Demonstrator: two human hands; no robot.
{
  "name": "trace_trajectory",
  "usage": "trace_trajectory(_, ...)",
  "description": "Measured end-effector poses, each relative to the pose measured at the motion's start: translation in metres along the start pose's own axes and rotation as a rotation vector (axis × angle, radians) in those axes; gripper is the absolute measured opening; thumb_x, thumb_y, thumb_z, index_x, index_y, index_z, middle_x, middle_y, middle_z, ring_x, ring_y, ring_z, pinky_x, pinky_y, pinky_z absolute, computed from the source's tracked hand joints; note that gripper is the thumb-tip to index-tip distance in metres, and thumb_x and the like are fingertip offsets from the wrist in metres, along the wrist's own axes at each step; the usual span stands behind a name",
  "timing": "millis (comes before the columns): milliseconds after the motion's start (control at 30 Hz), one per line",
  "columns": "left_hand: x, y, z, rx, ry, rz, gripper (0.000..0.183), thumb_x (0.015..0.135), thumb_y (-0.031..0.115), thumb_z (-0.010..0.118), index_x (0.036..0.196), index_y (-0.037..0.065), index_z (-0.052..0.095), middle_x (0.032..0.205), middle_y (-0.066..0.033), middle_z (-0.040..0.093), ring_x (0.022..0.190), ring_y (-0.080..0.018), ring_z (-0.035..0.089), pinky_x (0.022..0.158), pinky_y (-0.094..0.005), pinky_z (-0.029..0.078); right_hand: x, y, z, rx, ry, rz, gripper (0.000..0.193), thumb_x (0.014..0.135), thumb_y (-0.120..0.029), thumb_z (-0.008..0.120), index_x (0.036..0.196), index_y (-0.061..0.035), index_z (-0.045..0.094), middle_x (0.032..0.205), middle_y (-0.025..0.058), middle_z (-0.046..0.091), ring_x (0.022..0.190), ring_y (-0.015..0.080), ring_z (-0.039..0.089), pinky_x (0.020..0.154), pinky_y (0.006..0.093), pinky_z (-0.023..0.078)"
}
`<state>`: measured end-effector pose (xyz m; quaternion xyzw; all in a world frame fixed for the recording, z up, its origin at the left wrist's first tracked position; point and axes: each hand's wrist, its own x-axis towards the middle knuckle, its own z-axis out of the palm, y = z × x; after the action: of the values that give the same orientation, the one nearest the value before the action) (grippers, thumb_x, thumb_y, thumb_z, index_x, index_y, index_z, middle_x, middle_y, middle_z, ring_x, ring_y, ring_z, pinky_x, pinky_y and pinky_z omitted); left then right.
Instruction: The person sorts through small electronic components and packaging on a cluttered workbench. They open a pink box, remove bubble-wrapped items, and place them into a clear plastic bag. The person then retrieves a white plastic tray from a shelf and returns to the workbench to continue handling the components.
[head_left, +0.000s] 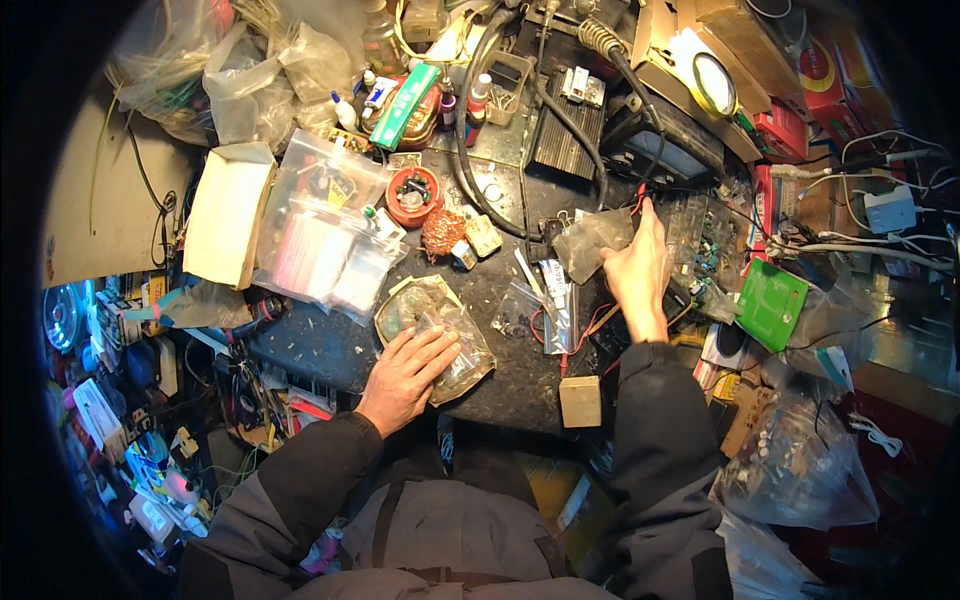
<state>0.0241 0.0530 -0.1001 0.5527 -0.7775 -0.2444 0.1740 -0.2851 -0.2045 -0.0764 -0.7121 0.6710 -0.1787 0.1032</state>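
My left hand [412, 375] lies on a crumpled clear plastic bag [470, 358] at the front edge of the dark bench, fingers stretched out over it. Small contents show dimly through the film. Farther right, my right hand [640, 275] reaches forward with its index finger extended and its thumb apart. A second cloudy plastic bag [590, 245] lies against the thumb side of that hand. Just beyond the index fingertip is a red clip or lead end [640, 193]. The other right fingers are partly hidden.
Between the hands lie a blue-white packet [556, 300] and red wires. A small tan box [580, 402] stands at the front edge. A red round tin [413, 195] and copper wire wool [442, 235] lie farther back. A green board [772, 306] leans at right.
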Motion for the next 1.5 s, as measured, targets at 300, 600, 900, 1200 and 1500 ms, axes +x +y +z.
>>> trace_trajectory(300, 0.001, -0.002, 0.002, -0.027, 0.014, 0.002, 0.079, 0.088, 0.003, 0.076, 0.166, 0.012, 0.062, 0.172, -0.0061, 0.062, 0.162, -0.0284, 0.055, 0.137, -0.0537, 0.038, 0.011, 0.009, 0.005, -0.262, -0.212, 0.018, 0.064, 0.084, -0.014, 0.098, 0.142, -0.0037, 0.071, 0.124, 0.0242, 0.079, 0.110, 0.0455, 0.080, 0.094, 0.0536, 0.062)
trace_trajectory(600, 0.002, -0.002, -0.001, -0.038, -0.006, 0.005, 0.080, 0.088, 0.002, 0.077, 0.166, 0.012, 0.062, 0.171, -0.0067, 0.062, 0.162, -0.0285, 0.054, 0.137, -0.0537, 0.039, 0.007, 0.008, -0.034, 0.212, -0.236, -0.119, 0.016, 0.096, -0.012, 0.083, 0.102, 0.0019, 0.079, 0.118, 0.0094, 0.081, 0.095, 0.0239, 0.073, 0.090, 0.0393, 0.057)
trace_trajectory(900, 0.003, -0.003, -0.004, -0.070, -0.005, 0.007, 0.079, 0.089, 0.003, 0.077, 0.166, 0.012, 0.062, 0.170, -0.0080, 0.062, 0.162, -0.0286, 0.055, 0.137, -0.0545, 0.039, -0.017, 0.019, -0.063, 1.668, -0.447, 0.576, 0.051, 0.108, -0.015, 0.065, 0.154, 0.0081, 0.066, 0.147, 0.0170, 0.077, 0.134, 0.0316, 0.074, 0.122, 0.0484, 0.055)
trace_trajectory(1200, 0.001, -0.005, -0.002, -0.072, 0.004, 0.007, 0.080, 0.088, 0.003, 0.078, 0.166, 0.012, 0.062, 0.171, -0.0074, 0.062, 0.161, -0.0284, 0.055, 0.137, -0.0539, 0.040, -0.023, 0.018, -0.050, 1.956, -0.581, 0.652, 0.048, 0.121, -0.019, 0.054, 0.161, 0.0079, 0.060, 0.161, 0.0208, 0.069, 0.149, 0.0353, 0.068, 0.129, 0.0518, 0.052)
trace_trajectory(1500, 0.000, -0.006, 0.002, -0.092, -0.006, -0.004, 0.076, 0.091, 0.003, 0.076, 0.165, 0.014, 0.064, 0.173, -0.0072, 0.061, 0.162, -0.0295, 0.055, 0.136, -0.0531, 0.039, -0.023, 0.003, -0.024, 0.989, -0.448, 0.468, 0.046, 0.123, -0.030, 0.061, 0.156, 0.0007, 0.068, 0.141, 0.0078, 0.078, 0.121, 0.0192, 0.076, 0.103, 0.0410, 0.062)
